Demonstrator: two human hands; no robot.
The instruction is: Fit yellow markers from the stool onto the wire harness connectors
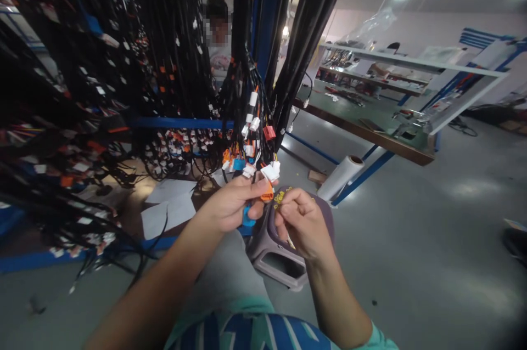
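My left hand (236,202) is closed round a group of wired connectors, with an orange connector (267,192) at its fingertips. White connectors (271,171) stick up just above the thumb, and a blue connector (248,217) hangs below the fingers. To the right, my right hand (300,219) is pinched over a stool; anything between its fingertips is too small to make out. Small yellow pieces (281,195) lie on the stool (325,218), partly hidden by that hand. A red connector (269,132) hangs higher up on the same black wires.
Black cable bundles (168,26) hang from a blue frame (181,123) at left and centre. White papers (168,218) lie on a low shelf. At right stand a green-topped workbench (349,111) and a plastic roll (341,177). A person (218,32) is behind the cables.
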